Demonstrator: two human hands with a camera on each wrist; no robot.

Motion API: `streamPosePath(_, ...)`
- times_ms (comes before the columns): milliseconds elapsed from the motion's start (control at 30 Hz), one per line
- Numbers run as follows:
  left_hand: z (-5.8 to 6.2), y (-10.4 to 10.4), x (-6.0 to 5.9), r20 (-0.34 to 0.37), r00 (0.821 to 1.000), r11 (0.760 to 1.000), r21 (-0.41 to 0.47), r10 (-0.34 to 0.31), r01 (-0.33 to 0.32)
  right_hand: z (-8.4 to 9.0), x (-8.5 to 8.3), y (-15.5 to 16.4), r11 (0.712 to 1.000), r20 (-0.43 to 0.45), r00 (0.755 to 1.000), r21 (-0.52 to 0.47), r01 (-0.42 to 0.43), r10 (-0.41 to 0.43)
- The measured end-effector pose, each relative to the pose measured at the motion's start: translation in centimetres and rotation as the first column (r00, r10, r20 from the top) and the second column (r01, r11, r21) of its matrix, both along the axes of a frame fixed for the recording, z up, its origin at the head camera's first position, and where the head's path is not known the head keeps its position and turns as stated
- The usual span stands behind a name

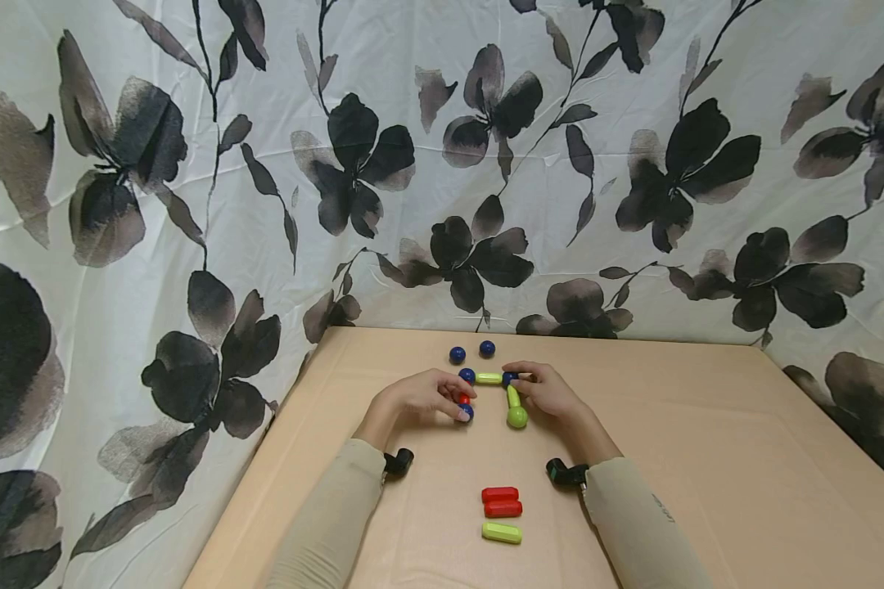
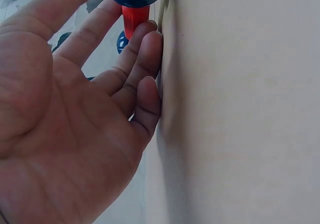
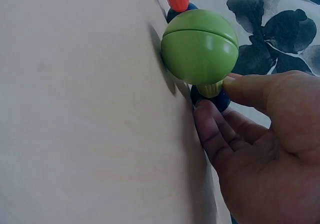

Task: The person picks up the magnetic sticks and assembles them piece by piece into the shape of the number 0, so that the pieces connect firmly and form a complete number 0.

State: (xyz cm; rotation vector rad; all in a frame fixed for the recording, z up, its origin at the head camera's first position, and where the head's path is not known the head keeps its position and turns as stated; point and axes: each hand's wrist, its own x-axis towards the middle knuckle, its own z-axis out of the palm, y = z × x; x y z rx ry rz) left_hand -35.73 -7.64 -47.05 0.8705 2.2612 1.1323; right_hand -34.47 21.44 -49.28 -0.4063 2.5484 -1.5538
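A small frame of rods and balls is being joined near the far middle of the tan worktop, and by my reading the step in hand is closing its left side. The left hand curls its fingers about a short red rod that runs from one blue ball toward the person down to another blue ball; its long axis lies near-to-far. The right hand pinches the corner blue ball, where a green rod lies left-to-right and a second green rod points toward the person, ending in a large green ball. The next move seems to call for steadying both corners while another piece is seated. Spare red rods and a spare green rod lie nearer the person.
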Motion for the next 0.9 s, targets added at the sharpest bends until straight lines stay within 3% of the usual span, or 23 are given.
streamPosePath(133, -0.5, 0.0, -0.3, -0.072, 0.99, 0.991, 0.068, 0.118, -0.113, -0.1, -0.2, 0.0, 1.0, 0.006, 1.0, -0.016, -0.017, 0.017)
streamPosePath(300, -1.8, 0.3, -0.9, -0.127, 0.935, 0.93, 0.206, 0.333, -0.303, 0.0, -0.2, -0.1, 0.999, 0.012, 1.0, -0.026, -0.025, 0.025)
streamPosePath(400, -2.4, 0.7, -1.1, -0.119, 0.907, 0.894, 0.259, 0.405, -0.365, 0.0, -0.1, 0.0, 0.999, 0.008, 1.0, -0.032, -0.015, 0.015)
streamPosePath(533, -3.2, 1.6, -1.2, -0.107, 0.893, 0.868, 0.311, 0.437, -0.387, 0.0, -0.1, 0.0, 0.999, 0.014, 1.0, -0.044, -0.013, 0.013)
streamPosePath(633, -3.6, 2.4, -1.3, -0.104, 0.895, 0.866, 0.322, 0.434, -0.382, 0.2, 0.1, 0.2, 1.0, -0.016, 1.0, 0.023, 0.019, -0.019)
streamPosePath(800, -3.8, 2.8, -1.1, -0.102, 0.898, 0.87, 0.316, 0.428, -0.379, 1.8, 1.3, 0.7, 0.973, -0.18, 0.98, 0.196, 0.121, -0.085)
streamPosePath(900, -3.7, 2.5, -1.0, -0.104, 0.89, 0.864, 0.313, 0.444, -0.395, 3.2, 1.9, 0.5, 0.973, -0.249, 0.968, 0.215, 0.087, -0.032)
